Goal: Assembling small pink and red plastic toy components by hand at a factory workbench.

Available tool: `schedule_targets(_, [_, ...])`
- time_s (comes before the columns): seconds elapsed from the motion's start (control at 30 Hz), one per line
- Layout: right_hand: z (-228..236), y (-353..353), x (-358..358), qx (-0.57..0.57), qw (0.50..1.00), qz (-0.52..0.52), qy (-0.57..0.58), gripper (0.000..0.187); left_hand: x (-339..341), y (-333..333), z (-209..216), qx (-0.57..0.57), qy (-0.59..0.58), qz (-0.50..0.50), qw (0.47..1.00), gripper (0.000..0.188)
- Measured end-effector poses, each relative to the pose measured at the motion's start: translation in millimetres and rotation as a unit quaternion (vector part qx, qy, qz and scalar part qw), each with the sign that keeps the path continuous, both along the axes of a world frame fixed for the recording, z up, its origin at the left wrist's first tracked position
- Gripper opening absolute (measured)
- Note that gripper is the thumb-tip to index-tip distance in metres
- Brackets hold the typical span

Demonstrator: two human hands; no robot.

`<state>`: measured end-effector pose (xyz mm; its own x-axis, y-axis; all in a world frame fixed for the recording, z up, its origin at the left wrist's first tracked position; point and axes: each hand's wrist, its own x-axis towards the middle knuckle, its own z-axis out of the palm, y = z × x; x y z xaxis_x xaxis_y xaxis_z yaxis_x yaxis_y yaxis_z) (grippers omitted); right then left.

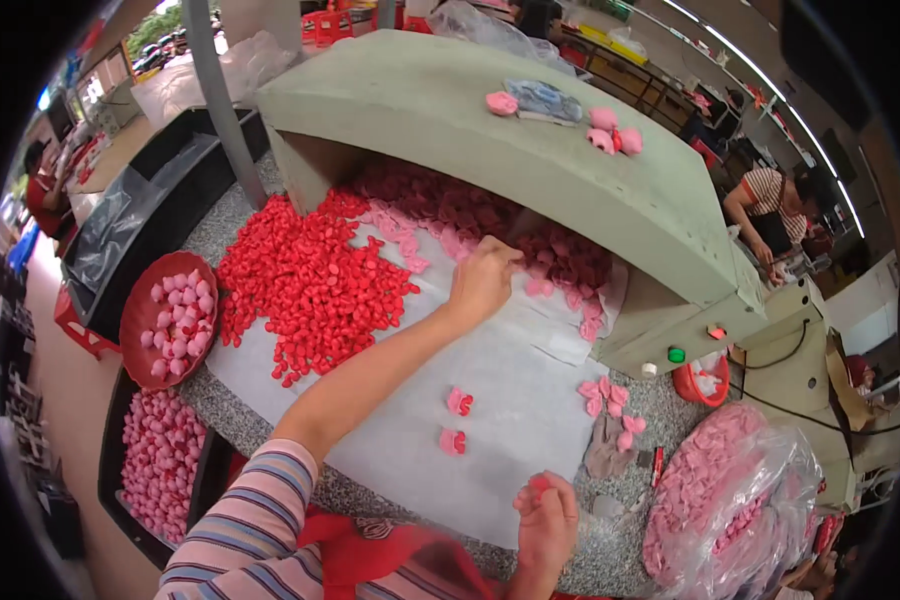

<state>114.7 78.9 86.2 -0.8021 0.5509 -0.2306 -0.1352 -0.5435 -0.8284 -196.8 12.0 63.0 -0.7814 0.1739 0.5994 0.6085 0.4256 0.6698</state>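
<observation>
My left hand (482, 284) reaches forward to the mouth of the pale green machine. Its fingers are closed beside the heap of small soft pink pieces (570, 262); anything in them is too small to make out. Close to my body, my right hand (547, 528) is held up with curled fingers, and a small red piece (540, 483) shows at the fingertips. On the white sheet (510, 400) between my hands lie two pink pieces (459, 402), each with a red part on it. A large pile of glossy red pieces (315, 280) spreads left of my left forearm.
The machine's hood (420, 90) arches over the far side. At left are a red bowl (130, 320) of pink-and-red pieces and black bins (120, 420). A clear bag (770, 500) of pink pieces and a red marker (657, 465) lie right. Other people work behind.
</observation>
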Motion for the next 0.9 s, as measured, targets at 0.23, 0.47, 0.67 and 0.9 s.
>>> schedule_targets(0.23, [4,-3,-12,0.043,0.972,0.158,-0.169,0.047,50,-60,81,0.084,-0.162,-0.444,0.878,0.021])
schedule_targets(0.47, [-33,-25,-47,0.075,0.944,0.302,-0.113,0.041,200,-171,171,-0.004,-0.1,-0.934,0.344,0.066])
schedule_targets(0.67, [-20,-38,-66,0.088,0.932,0.347,-0.057,0.038,231,-191,174,0.121,-0.216,-0.893,0.376,0.069])
schedule_targets(0.9, [-6,-64,-64,0.095,0.915,0.391,-0.025,0.034,257,-221,220,-0.39,-0.022,-0.864,0.318,0.063])
